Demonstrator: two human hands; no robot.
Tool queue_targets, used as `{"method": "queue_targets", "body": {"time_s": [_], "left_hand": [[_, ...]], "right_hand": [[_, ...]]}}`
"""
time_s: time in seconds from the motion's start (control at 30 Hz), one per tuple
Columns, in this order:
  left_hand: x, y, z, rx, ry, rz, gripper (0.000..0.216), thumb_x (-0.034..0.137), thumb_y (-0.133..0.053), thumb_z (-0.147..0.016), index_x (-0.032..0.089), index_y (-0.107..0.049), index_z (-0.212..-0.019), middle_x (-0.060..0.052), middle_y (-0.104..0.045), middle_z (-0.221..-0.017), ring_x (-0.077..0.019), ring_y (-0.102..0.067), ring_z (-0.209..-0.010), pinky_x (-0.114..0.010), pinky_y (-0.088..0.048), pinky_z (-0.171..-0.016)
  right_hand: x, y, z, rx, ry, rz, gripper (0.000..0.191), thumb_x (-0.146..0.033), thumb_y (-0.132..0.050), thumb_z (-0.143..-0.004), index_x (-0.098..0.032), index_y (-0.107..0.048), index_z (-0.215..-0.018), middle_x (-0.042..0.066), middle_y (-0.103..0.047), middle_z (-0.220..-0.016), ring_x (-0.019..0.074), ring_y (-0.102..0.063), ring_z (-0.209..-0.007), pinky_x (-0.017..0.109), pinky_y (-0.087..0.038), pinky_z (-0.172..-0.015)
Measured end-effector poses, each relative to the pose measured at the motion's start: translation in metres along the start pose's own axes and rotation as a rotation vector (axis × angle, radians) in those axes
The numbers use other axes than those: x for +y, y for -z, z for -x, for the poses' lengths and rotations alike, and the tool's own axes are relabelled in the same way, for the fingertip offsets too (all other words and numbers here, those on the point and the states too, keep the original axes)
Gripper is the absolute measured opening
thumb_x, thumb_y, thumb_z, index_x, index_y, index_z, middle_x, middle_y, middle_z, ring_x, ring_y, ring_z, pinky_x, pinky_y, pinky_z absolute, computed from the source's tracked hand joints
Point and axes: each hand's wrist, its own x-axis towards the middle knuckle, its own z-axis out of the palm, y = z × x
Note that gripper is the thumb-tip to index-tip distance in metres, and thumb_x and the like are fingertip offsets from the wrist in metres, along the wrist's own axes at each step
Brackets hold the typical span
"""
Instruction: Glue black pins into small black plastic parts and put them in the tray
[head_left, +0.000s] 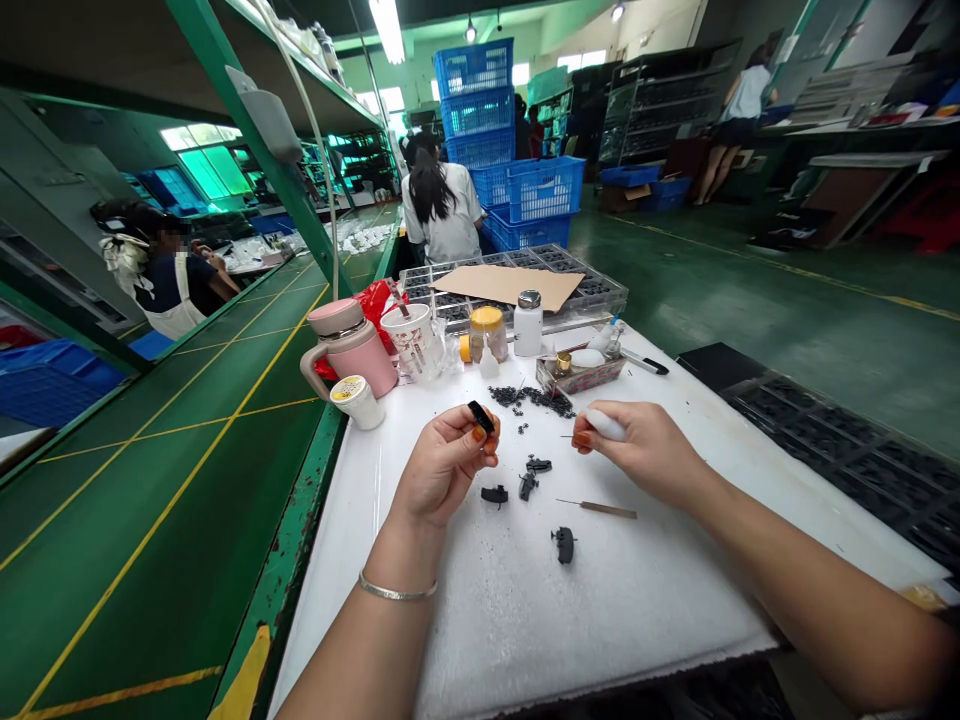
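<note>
My left hand (442,465) is closed in a pinch on a small black plastic part (481,416), held up over the white foam mat (525,600). My right hand (645,450) is closed on a small white tool (604,424) whose thin tip points left toward the black part. Between and below my hands several small black parts (529,482) lie on the mat, one more (564,545) nearer to me. A thin pick tool (600,509) lies under my right hand. A heap of tiny black pieces (534,399) sits just beyond my hands.
A pink jug (351,348), a small white cup (358,402), a clear cup (412,340), a yellow-lidded jar (488,330), a white bottle (529,323) and a small tray (581,374) stand at the mat's far edge. Black part trays (840,430) lie right. People work behind; blue crates (480,110) stand stacked.
</note>
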Motion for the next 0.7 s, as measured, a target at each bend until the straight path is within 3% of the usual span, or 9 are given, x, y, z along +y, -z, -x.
{"method": "queue_targets", "body": {"time_s": [0.13, 0.27, 0.7], "left_hand": [[-0.003, -0.002, -0.001, 0.000, 0.007, -0.041, 0.018, 0.019, -0.077, -0.069, 0.012, -0.067, -0.082, -0.004, -0.058, -0.080, -0.0070, -0.053, -0.063, -0.015, -0.050, -0.054], [-0.007, -0.001, -0.002, -0.008, 0.026, -0.101, 0.018, 0.021, -0.076, -0.072, 0.012, -0.068, -0.085, -0.005, -0.059, -0.079, -0.0079, -0.055, -0.065, -0.016, -0.051, -0.057], [-0.012, -0.003, -0.003, 0.039, 0.025, -0.307, 0.022, 0.026, -0.078, -0.070, 0.011, -0.069, -0.084, -0.006, -0.065, -0.078, -0.0117, -0.060, -0.065, -0.021, -0.054, -0.062]], "right_hand": [[-0.044, 0.006, 0.003, 0.086, 0.101, -0.161, 0.007, -0.024, -0.060, -0.082, -0.019, -0.065, -0.081, -0.002, -0.067, -0.072, 0.0127, -0.060, -0.066, 0.022, -0.042, -0.062], [-0.072, -0.001, 0.001, 0.132, 0.206, -0.136, 0.008, -0.015, -0.061, -0.077, -0.019, -0.064, -0.083, -0.004, -0.065, -0.073, 0.0105, -0.057, -0.064, 0.021, -0.039, -0.060], [-0.073, -0.012, -0.008, 0.129, 0.251, 0.138, 0.010, -0.011, -0.055, -0.072, -0.020, -0.055, -0.076, -0.002, -0.060, -0.064, 0.0118, -0.050, -0.056, 0.023, -0.029, -0.055]]}}
